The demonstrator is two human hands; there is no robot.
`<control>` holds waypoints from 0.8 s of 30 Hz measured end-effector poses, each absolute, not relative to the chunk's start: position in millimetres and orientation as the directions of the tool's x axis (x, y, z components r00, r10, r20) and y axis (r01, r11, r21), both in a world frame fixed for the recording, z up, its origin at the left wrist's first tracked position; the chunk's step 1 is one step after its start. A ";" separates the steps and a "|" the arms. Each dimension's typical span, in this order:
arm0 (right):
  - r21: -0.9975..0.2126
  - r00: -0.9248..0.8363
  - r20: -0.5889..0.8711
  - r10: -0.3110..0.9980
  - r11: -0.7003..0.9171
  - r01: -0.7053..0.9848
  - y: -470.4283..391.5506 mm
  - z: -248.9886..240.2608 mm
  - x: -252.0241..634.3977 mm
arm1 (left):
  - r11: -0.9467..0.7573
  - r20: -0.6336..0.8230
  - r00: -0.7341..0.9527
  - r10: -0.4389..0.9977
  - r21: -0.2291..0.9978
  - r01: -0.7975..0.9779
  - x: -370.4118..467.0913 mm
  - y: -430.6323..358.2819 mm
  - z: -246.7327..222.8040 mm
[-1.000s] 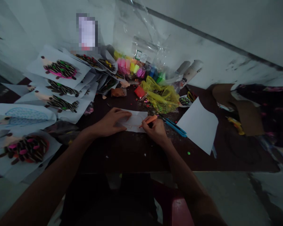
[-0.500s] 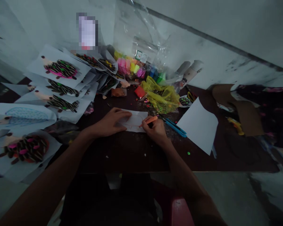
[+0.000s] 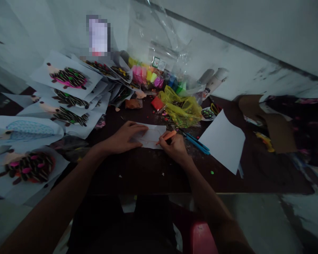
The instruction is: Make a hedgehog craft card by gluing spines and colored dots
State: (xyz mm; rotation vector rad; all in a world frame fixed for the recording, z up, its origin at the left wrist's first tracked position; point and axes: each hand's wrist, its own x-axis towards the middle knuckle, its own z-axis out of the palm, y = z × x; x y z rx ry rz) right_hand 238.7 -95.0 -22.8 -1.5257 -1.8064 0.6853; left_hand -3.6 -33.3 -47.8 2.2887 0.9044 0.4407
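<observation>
A small sheet of white paper (image 3: 151,136) lies on the dark table between my hands, with a faint orange outline drawn on it. My left hand (image 3: 125,138) rests flat on its left end, thumb and fingers apart. In my right hand (image 3: 175,145) is an orange marker (image 3: 170,135), its tip touching the paper near the lower right of the outline. Just right of that hand lies a pair of blue-handled scissors (image 3: 197,143). Behind the paper sits a crumpled yellow plastic bag (image 3: 184,109) with dark seeds in and around it.
Hedgehog pictures on paper (image 3: 69,77) are piled at the left. A clear bag of coloured clay (image 3: 153,76) leans against the wall. A larger blank sheet (image 3: 222,141) lies right of the scissors, and brown cardboard (image 3: 278,130) lies farther right. The table's front edge (image 3: 148,194) is near me.
The marker tip has shifted very slightly on the paper, along with small movement of my right hand. My left hand stays in place.
</observation>
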 end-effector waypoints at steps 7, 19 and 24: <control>-0.821 -0.003 0.217 0.976 0.184 0.540 -92.7 -24.7 243.6 | -0.565 0.087 0.708 0.701 0.673 0.477 -3.5 -33.7 -47.2; -0.878 0.068 0.279 0.958 0.226 0.422 -88.9 -34.4 240.3 | -0.517 0.074 0.677 0.733 0.707 0.482 -9.6 -31.8 -46.7; -0.914 0.043 0.201 0.979 0.172 0.368 -88.6 -35.2 232.3 | -0.522 0.065 0.679 0.731 0.693 0.496 -12.0 -31.0 -44.7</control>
